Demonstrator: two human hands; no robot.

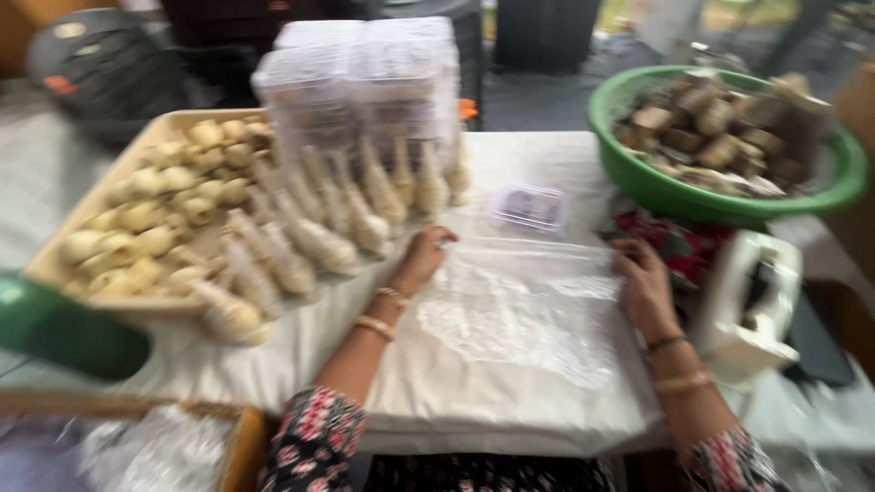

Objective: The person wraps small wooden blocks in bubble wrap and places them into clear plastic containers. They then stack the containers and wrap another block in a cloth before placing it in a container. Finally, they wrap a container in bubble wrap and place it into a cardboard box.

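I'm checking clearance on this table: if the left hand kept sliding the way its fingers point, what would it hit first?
Probably the row of pale cone-shaped wrapped pastries, just beyond the left hand, which rests at the clear plastic sheet's corner. Motion blur makes depth uncertain.

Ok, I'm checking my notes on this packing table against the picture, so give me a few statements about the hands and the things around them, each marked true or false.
1. Both hands rest on a clear plastic sheet spread on the white table. True: the left hand is at its left edge, the right hand at its right edge.
2. The green basin stands at the left of the table. False: it stands at the far right, full of brownish pieces.
3. Wrapped cones lie beside the left hand. True.
4. The right hand holds the small clear box. False: the box lies apart from both hands, beyond the sheet.
5. The wooden tray is empty. False: it holds pale rolled pieces.
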